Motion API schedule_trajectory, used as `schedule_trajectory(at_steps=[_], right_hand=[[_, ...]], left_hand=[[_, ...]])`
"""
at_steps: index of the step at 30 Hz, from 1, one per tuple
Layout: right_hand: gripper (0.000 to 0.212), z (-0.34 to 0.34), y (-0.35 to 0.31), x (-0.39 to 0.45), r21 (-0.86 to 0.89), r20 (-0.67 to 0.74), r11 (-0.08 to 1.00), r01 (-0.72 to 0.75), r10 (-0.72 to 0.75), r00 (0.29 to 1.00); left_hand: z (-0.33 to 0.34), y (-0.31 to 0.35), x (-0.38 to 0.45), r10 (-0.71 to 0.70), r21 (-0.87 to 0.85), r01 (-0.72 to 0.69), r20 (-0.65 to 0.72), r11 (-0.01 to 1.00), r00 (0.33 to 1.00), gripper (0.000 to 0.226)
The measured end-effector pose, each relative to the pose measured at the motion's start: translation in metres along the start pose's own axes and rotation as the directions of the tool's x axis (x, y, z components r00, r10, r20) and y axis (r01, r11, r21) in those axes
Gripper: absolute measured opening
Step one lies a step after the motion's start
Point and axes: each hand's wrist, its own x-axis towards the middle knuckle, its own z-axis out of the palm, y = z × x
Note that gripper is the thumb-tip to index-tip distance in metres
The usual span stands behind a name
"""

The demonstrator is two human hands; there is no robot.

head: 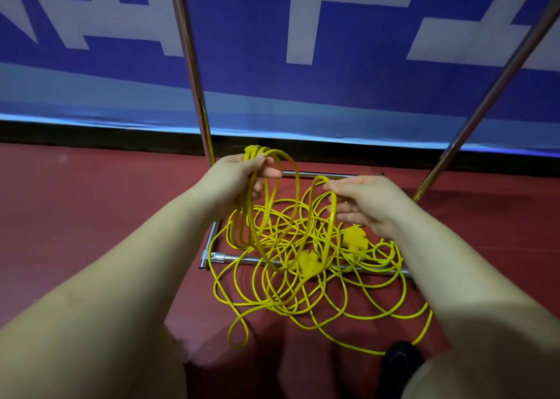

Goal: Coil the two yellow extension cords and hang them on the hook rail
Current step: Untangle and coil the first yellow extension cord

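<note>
A dark red floor (91, 216) carries everything. On it stands the chrome base frame (230, 258) of a metal stand, and a loose tangle of yellow cord (303, 295) sprawls over floor and frame bars, with two yellow socket blocks (354, 238) amid the loops.

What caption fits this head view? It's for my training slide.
Left hand holds gathered loops of yellow cord while right hand pinches the next loop above the tangled pile on the red floor.

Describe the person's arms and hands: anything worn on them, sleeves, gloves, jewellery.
Both forearms are bare as far as the view shows, with no sleeves in sight. The left hand and right hand wear no gloves. No watch, bracelet or ring is visible.
</note>
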Motion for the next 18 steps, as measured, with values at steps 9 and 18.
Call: schedule_trajectory(at_steps=[9,18], right_hand=[[0.009,0.012,-0.003,0.001,0.25,0.045,0.968,-0.017,0.006,0.999],[0.022,0.026,0.001,0.002,0.078,0.115,0.996,0.052,-0.061,0.991]], left_hand=[[0.025,-0.014,-0.007,-0.123,0.056,0.114,0.21,0.992,0.97,0.021],[0.035,-0.025,-0.003,-0.149,0.029,0.147,0.152,0.989,0.977,0.022]])
